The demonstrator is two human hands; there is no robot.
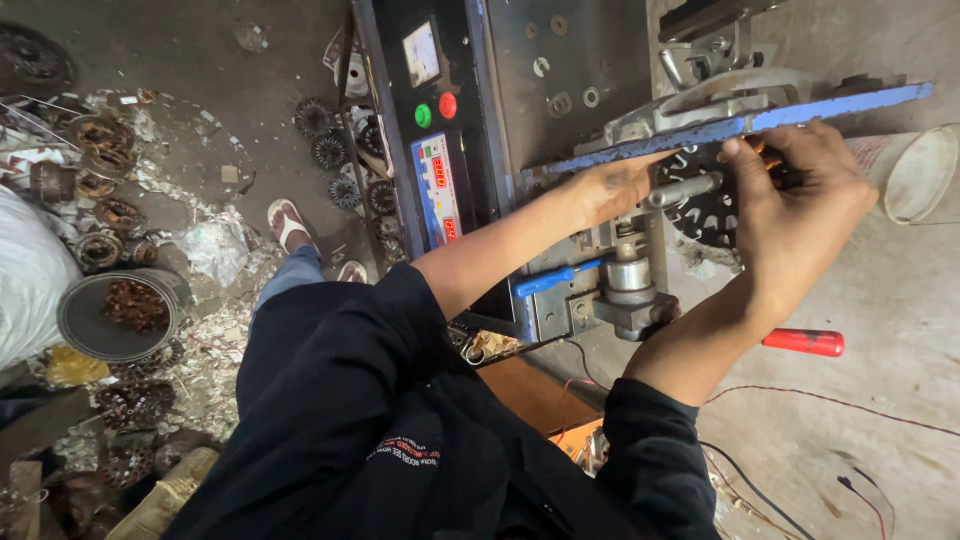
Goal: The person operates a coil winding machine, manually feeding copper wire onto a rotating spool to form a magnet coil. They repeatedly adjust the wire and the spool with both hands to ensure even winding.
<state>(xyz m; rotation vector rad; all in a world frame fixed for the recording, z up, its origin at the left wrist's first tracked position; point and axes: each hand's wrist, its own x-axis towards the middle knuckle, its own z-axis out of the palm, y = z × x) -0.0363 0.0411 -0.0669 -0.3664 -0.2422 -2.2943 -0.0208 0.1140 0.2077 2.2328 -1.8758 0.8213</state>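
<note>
- Head view is looking down on a winding machine, its far end running out of the top edge
- right hand is gripping the black slotted stator core on the machine's shaft, fingers curling over copper windings at its rim; most of the core is hiding behind this hand and the blue arm
- left hand is reaching under the blue arm beside the core; its fingertips are out of sight, so whether they are clasping anything cannot be told
- two round buttons, one green and one red, are showing on the control panel
- one red-handled tool is lying on the bench, its tip hiding behind the right forearm
- one white bucket is getting cut off at the right edge
- several wound stators are lying on the floor, too dim to count exactly
</note>
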